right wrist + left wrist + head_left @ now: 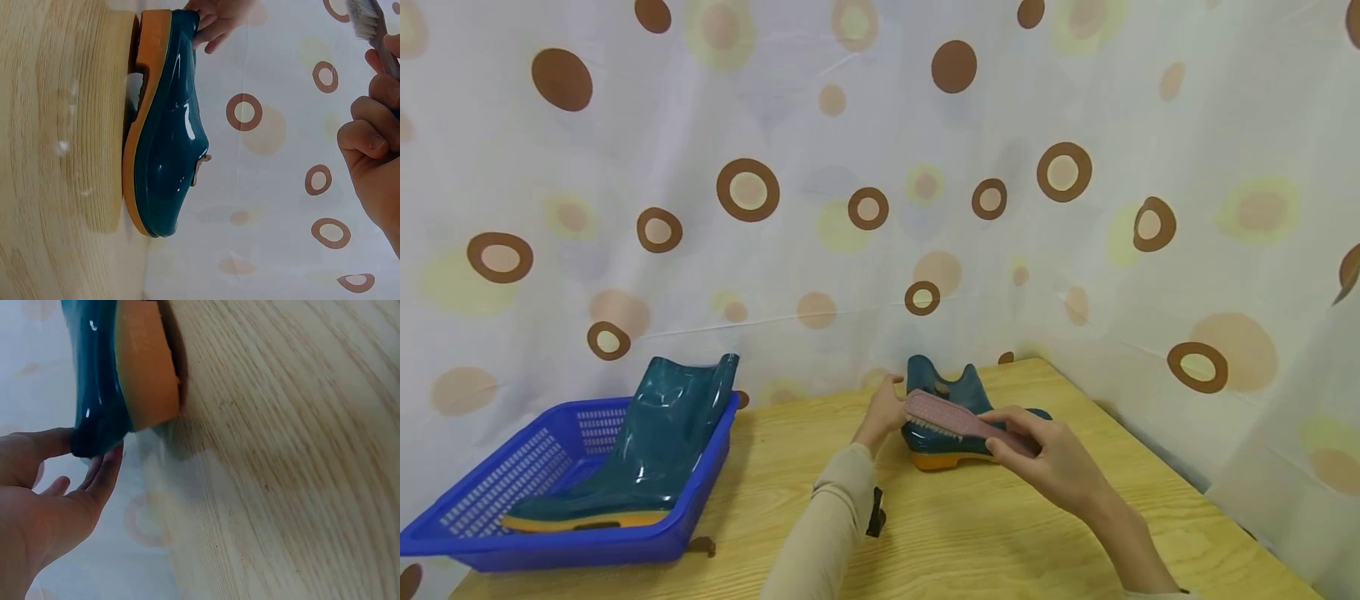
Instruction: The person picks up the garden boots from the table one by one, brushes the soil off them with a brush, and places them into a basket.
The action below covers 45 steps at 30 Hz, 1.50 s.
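Note:
A dark green rain boot (966, 392) with an orange sole stands toward the back right of the wooden table. My left hand (883, 417) holds it at the back of the heel, thumb on one side and fingers on the other, as the left wrist view shows. In my right hand (1048, 454) is a scrub brush (943, 412) with a pinkish handle, gripped by that handle. Its pale bristles (362, 19) face down in front of the boot in the head view. The right wrist view shows the brush apart from the boot (175, 131).
At the left, a blue plastic basket (707, 492) holds a second green boot (658, 425), which leans against its side. A small black object (876, 512) shows beside my left forearm. A spotted curtain (850, 250) hangs right behind the table (955, 542).

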Each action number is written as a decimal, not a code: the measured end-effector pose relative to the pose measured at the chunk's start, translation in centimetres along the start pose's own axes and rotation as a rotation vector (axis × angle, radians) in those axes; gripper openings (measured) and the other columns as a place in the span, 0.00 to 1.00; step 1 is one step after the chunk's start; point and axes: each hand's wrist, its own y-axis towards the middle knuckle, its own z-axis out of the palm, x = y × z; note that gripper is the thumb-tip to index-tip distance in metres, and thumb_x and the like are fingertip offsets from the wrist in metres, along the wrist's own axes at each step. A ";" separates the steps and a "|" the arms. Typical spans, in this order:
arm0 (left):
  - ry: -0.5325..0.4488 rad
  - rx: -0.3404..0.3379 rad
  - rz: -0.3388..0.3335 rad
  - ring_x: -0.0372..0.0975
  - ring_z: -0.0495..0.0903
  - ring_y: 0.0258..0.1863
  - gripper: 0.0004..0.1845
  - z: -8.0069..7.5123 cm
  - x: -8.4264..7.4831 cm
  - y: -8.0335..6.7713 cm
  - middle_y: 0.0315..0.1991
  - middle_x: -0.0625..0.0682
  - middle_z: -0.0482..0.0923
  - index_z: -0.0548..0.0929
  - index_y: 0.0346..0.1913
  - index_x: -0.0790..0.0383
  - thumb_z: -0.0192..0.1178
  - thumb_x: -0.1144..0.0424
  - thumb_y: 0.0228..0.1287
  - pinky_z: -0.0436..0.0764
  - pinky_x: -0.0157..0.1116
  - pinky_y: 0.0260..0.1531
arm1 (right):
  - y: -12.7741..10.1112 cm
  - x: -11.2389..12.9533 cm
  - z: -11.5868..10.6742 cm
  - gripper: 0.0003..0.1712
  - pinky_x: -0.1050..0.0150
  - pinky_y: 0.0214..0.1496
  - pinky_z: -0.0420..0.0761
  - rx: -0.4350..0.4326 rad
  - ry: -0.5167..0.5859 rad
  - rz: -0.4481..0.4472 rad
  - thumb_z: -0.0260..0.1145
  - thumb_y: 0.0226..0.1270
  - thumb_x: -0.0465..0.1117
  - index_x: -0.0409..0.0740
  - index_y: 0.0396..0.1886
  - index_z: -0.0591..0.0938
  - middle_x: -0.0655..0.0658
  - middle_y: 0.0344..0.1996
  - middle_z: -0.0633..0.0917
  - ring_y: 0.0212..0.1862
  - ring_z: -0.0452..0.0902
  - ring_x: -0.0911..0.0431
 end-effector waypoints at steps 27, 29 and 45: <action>-0.215 0.080 -0.014 0.48 0.73 0.42 0.56 -4.2 -0.4 -1.5 0.49 0.64 0.68 0.50 0.78 0.52 0.58 0.86 0.44 0.76 0.38 0.33 | 0.5 -1.7 0.5 0.16 0.71 0.20 0.69 0.003 0.014 -0.009 0.66 0.67 0.34 0.52 0.53 0.83 0.58 0.23 0.79 0.20 0.66 0.69; -0.194 0.085 0.015 0.48 0.73 0.44 0.56 -4.8 -0.4 -1.7 0.50 0.63 0.68 0.50 0.78 0.53 0.59 0.85 0.44 0.78 0.41 0.40 | 0.6 -1.8 0.5 0.16 0.71 0.19 0.69 0.004 0.012 -0.002 0.66 0.68 0.35 0.51 0.53 0.83 0.58 0.23 0.80 0.19 0.66 0.69; -0.201 0.239 0.190 0.62 0.73 0.63 0.47 -8.2 0.4 -4.9 0.68 0.65 0.62 0.52 0.71 0.55 0.58 0.84 0.49 0.78 0.57 0.57 | 1.9 -2.3 0.6 0.13 0.71 0.18 0.64 -0.043 -0.044 -0.020 0.68 0.66 0.35 0.51 0.49 0.84 0.59 0.17 0.71 0.17 0.60 0.69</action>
